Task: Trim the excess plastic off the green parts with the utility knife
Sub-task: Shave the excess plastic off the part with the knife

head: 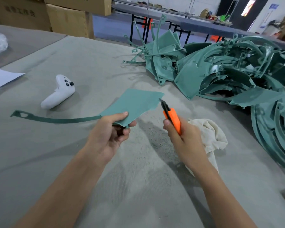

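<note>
Left hand: the left hand (112,134), at centre frame, pinched the lower corner of the green part (135,102), with the thumb on top and the fingers curled beneath.
Right hand: the right hand (179,139), right of centre, had its fingers wrapped round the orange handle of the utility knife (171,117), the thumb lying along the handle's left side.
Green part: it was a flat panel held above the table (72,55), at centre frame. A long thin curved strip ran from it toward the left edge of the frame and ended in a tab with a hole.
Utility knife: it pointed up and left, and its dark blade tip sat at the panel's right edge. Whether the tip touched the plastic could not be told.
Pile: a heap of green parts (229,68) filled the right and upper right of the frame, resting on the table.
Cloth: a crumpled off-white cloth (209,134) lay on the table just behind the right hand.
Controller: a white controller (59,92) lay left of centre, well apart from both hands.
Paper: a white sheet (2,78) lay at the left edge.
Boxes: cardboard boxes (64,17) were stacked at the upper left.
</note>
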Demonstrator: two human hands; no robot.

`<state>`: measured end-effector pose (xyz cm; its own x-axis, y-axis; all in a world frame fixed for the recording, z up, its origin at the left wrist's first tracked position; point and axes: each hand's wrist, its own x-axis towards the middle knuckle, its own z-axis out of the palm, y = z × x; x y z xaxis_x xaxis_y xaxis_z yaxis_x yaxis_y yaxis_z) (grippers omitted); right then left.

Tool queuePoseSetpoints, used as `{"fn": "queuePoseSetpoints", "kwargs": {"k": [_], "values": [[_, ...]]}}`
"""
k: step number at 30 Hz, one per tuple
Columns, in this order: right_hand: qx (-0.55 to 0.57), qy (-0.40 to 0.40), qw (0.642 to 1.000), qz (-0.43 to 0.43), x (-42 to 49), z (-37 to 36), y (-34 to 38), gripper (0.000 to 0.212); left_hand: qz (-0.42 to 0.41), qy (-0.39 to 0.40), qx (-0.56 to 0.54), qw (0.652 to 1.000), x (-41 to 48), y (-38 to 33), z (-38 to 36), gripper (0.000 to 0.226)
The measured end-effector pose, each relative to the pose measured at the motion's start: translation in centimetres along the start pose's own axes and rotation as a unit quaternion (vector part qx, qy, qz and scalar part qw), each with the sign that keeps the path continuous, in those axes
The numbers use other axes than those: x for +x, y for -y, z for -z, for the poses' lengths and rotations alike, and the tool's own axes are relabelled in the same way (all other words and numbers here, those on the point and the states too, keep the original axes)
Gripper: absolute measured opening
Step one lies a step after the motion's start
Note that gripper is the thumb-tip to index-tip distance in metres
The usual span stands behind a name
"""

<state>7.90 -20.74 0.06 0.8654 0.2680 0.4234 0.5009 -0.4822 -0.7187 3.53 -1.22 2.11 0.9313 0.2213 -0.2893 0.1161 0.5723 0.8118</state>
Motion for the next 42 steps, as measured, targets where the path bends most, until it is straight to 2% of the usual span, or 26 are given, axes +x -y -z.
{"fn": "queuePoseSetpoints", "kwargs": {"k": [7,13,16,20,23,26,30,34,36,39,42], "values": [[-0.045,0.034,0.997,0.055,-0.2,0.2,-0.4,0.041,-0.001,-0.007,-0.007,1.000,0.1,0.1,0.2,0.005],[-0.027,-0.034,0.999,0.032,0.2,0.5,-0.3,0.042,-0.001,0.010,0.009,1.000,0.0,0.2,0.1,0.006],[-0.042,0.008,0.997,0.059,-0.2,0.1,0.0,0.036,-0.004,-0.005,-0.003,1.000,0.1,0.1,0.1,0.007],[-0.101,0.056,0.987,0.108,-0.5,-0.5,0.0,0.042,-0.003,-0.020,-0.025,0.999,0.2,0.0,0.0,0.005],[-0.041,0.012,0.996,0.078,-0.1,-0.3,0.1,0.037,-0.005,-0.014,-0.010,1.000,0.2,-0.1,0.1,0.005],[-0.046,-0.037,0.997,0.050,0.3,0.1,0.0,0.035,-0.004,-0.005,0.001,1.000,0.1,-0.1,0.1,0.006],[-0.064,0.008,0.997,0.051,-0.2,-0.4,-0.3,0.034,0.007,-0.016,-0.022,1.000,0.3,0.0,0.1,0.006],[-0.141,0.088,0.981,0.101,-0.8,-1.3,-0.2,0.031,0.011,-0.026,-0.034,0.999,0.3,-0.1,0.1,0.006],[-0.099,0.070,0.988,0.094,-0.6,-1.3,0.0,0.036,0.010,-0.025,-0.034,0.999,0.3,-0.2,0.1,0.005],[-0.019,-0.023,0.998,0.054,0.1,-0.5,-0.1,0.041,0.009,-0.024,-0.028,0.999,0.3,-0.3,0.2,0.006],[-0.020,-0.062,0.997,0.039,0.4,-0.2,-0.3,0.039,0.022,-0.005,-0.009,1.000,0.2,-0.2,0.2,0.006]]}}
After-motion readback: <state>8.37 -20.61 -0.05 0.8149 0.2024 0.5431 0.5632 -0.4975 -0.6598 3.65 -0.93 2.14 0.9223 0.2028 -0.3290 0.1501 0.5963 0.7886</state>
